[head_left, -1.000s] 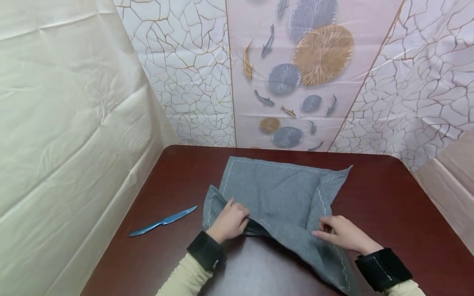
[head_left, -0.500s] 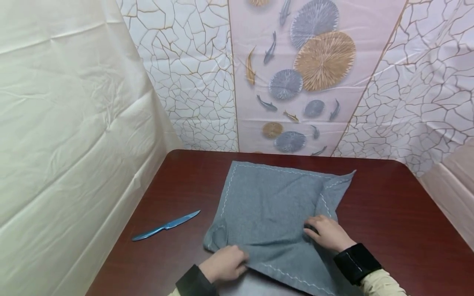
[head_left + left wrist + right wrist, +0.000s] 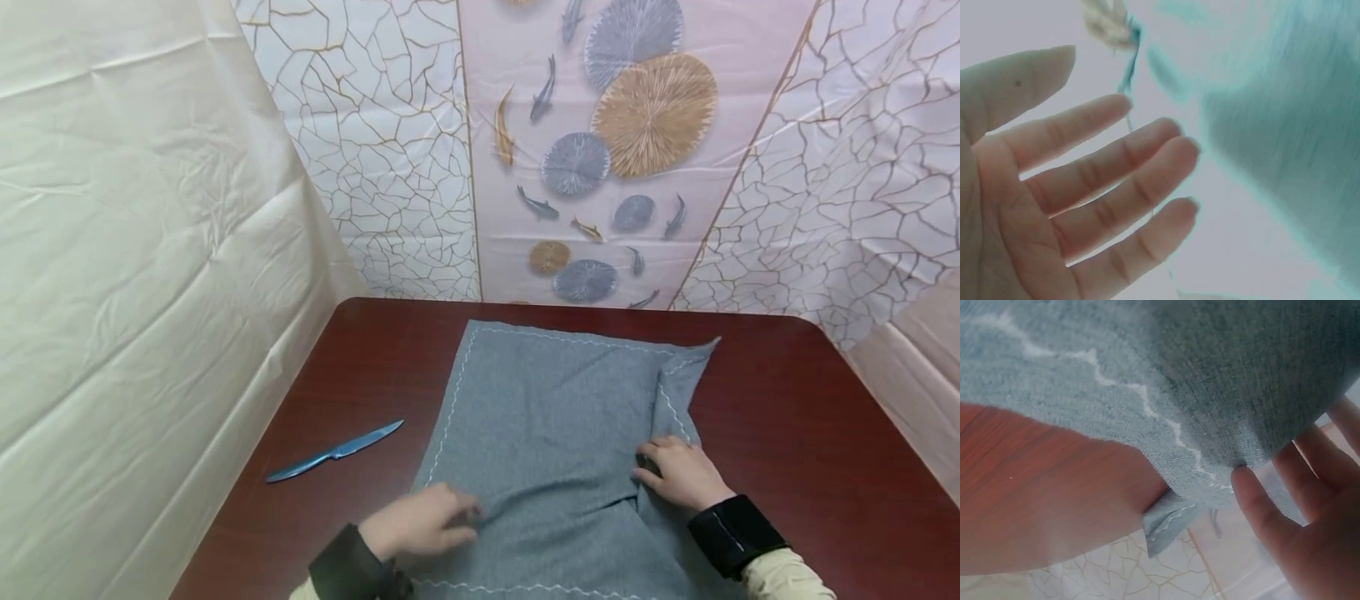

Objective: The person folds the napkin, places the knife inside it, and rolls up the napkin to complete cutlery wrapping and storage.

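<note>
A grey cloth with white zigzag stitching near its edges lies spread on the table, creased at the front and folded over along the right side. Over its left front part is my left hand; in the left wrist view its fingers are spread and hold nothing. My right hand pinches the cloth near the right edge, with a small dark gap between thumb and fingers. From the right wrist, the thumb presses into the fabric, and the other fingers go partly behind it.
A shiny blue knife lies on the dark red table left of the cloth, its blade pointing to the back right. Cream sheeting hangs along the left side. A patterned curtain hangs behind the table's far edge.
My left hand has let go of the cloth's front edge and moved left. That edge, lifted before, now lies flatter and nearer me. My right hand moved left onto the cloth, then slightly right.
</note>
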`<state>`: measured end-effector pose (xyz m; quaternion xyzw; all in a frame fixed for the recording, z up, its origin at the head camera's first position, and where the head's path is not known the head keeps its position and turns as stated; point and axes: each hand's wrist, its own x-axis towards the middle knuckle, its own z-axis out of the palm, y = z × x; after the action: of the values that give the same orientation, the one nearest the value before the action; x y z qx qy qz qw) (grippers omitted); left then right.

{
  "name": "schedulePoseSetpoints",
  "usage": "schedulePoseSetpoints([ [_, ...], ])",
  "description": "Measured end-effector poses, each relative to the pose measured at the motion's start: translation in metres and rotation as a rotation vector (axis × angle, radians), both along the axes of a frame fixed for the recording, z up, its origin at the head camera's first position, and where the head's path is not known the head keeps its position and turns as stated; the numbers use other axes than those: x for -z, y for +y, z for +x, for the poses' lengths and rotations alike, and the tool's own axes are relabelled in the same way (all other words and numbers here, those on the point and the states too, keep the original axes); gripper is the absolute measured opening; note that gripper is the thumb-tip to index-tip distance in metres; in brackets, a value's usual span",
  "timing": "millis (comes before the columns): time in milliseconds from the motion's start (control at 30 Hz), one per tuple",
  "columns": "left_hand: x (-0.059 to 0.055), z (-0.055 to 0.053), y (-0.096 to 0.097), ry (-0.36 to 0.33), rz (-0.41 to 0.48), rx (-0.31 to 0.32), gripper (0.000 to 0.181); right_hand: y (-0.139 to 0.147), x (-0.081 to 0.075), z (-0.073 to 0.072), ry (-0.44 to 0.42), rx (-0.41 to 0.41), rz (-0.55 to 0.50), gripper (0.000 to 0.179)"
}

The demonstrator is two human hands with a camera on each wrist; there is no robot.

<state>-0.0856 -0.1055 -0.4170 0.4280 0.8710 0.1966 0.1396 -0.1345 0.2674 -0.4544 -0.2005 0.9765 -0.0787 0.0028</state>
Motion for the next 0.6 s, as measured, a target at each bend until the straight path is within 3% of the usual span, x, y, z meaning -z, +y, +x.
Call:
schedulePoseSetpoints([
  [67,0.0,-0.016,-0.006,0.061,-0.01,-0.081,0.027,-0.002,0.002,0.0,-0.003,0.011,0.009,0.032],
  [167,0.013,-0.047,-0.006,0.151,-0.054,-0.18,0.037,-0.003,0.002,-0.001,-0.009,0.034,0.033,0.04],
  [233,0.027,-0.066,-0.001,0.153,-0.085,-0.224,0.045,-0.003,0.003,-0.002,-0.011,0.042,0.046,0.043],
  [300,0.038,-0.082,0.004,0.107,-0.137,-0.252,0.054,-0.003,0.005,-0.003,-0.002,0.037,0.049,0.045],
  [433,0.05,-0.1,0.014,0.008,-0.258,-0.303,0.069,-0.002,0.009,-0.007,0.01,0.021,0.034,0.047],
  [600,0.055,-0.111,0.019,0.033,-0.287,-0.335,0.079,0.004,0.013,-0.016,0.0,0.042,0.021,0.05],
])
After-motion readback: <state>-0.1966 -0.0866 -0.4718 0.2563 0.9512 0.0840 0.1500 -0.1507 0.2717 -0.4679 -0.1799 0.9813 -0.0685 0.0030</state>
